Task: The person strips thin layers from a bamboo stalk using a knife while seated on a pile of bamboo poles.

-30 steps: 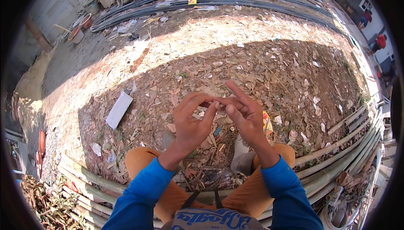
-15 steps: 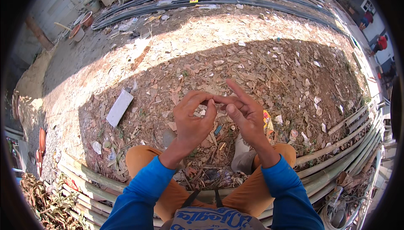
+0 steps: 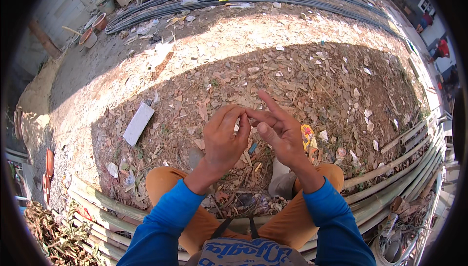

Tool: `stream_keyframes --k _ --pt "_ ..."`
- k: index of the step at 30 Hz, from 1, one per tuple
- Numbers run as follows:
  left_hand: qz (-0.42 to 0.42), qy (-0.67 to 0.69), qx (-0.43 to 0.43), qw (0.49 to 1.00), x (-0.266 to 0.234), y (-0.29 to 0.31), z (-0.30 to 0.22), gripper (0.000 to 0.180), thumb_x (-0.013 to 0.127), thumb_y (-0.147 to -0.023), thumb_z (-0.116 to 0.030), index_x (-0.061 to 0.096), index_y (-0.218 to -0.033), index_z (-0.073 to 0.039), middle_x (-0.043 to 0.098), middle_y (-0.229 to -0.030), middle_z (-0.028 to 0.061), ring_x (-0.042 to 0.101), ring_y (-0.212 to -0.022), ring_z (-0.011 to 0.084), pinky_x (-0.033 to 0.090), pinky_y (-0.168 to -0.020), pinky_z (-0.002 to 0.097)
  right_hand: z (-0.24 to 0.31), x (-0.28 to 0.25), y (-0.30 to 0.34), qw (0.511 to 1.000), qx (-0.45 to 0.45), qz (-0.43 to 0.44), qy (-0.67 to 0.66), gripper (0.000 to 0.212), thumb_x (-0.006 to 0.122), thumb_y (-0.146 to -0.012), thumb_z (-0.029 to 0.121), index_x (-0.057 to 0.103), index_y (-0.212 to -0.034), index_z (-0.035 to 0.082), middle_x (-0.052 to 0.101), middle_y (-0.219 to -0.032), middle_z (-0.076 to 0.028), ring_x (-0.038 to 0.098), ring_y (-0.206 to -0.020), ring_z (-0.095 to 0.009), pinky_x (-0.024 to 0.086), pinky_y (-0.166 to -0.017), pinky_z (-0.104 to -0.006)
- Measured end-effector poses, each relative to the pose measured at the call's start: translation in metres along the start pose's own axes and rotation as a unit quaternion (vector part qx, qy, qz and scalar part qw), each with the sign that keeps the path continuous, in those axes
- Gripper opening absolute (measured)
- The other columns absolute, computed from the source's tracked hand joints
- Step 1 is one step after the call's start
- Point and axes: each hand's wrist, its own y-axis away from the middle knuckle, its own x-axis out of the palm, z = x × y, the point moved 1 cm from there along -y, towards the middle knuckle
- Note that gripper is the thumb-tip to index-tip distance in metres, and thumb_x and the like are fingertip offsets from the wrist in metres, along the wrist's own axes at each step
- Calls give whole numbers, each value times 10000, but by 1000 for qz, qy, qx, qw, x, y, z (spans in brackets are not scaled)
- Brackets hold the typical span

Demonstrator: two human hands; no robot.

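Apparently your left hand [image 3: 223, 137] and right hand [image 3: 288, 142] are raised at mid-frame, over the gap between your orange-brown trouser knees [image 3: 165, 180], probably for a clear view of the fingertips. Left: wrist angled inward, thumb and fingertips drawn together at a right fingertip; cannot tell whether anything small lies between. Right: palm turned leftward, thumb apart, 1 finger pointing up. Yellow printed wrapper [image 3: 306, 137] lies right of the right hand; grey rectangular block [image 3: 138, 123], left of frame, seemingly just set aside. Both untouched.

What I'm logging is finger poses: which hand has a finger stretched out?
The right hand: one finger points forward; those of the left hand curl.
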Motion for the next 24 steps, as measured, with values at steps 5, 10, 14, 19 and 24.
stream_keyframes --k 5,10,14,19,24 --pt "12 -40 33 999 0 0 2 187 717 -793 54 648 -961 9 653 -934 134 670 -775 313 543 -642 394 -1 2 0 1000 -10 13 -8 747 701 -991 253 320 -1594 28 719 -1257 -180 630 -1243 -192 412 -1125 -384" --pt "3 -31 14 999 1 3 4 186 715 -788 45 642 -955 7 650 -945 137 673 -771 310 544 -628 393 2 3 0 1000 -12 22 -7 755 697 -995 270 313 -1593 17 713 -1265 -189 640 -1229 -198 419 -1118 -378" --pt "-10 -11 -2 1000 1 4 3 189 708 -785 54 639 -955 9 644 -946 143 671 -753 300 543 -614 388 3 5 -1 998 -5 23 -51 752 687 -1004 263 301 -1593 1 702 -1281 -195 642 -1215 -186 455 -1079 -349" --pt "-17 21 -10 1000 -1 1 0 193 693 -783 78 635 -956 17 642 -928 145 664 -740 286 542 -616 370 2 5 -1 997 -12 30 -65 753 679 -1010 245 281 -1596 -10 695 -1295 -196 636 -1219 -177 480 -1052 -331" --pt "-26 29 -2 999 0 -1 0 184 682 -785 90 636 -949 22 643 -899 140 664 -730 269 541 -618 352 0 6 -1 994 -7 28 -105 761 674 -1012 236 261 -1602 -9 684 -1310 -204 632 -1231 -186 478 -1060 -334"
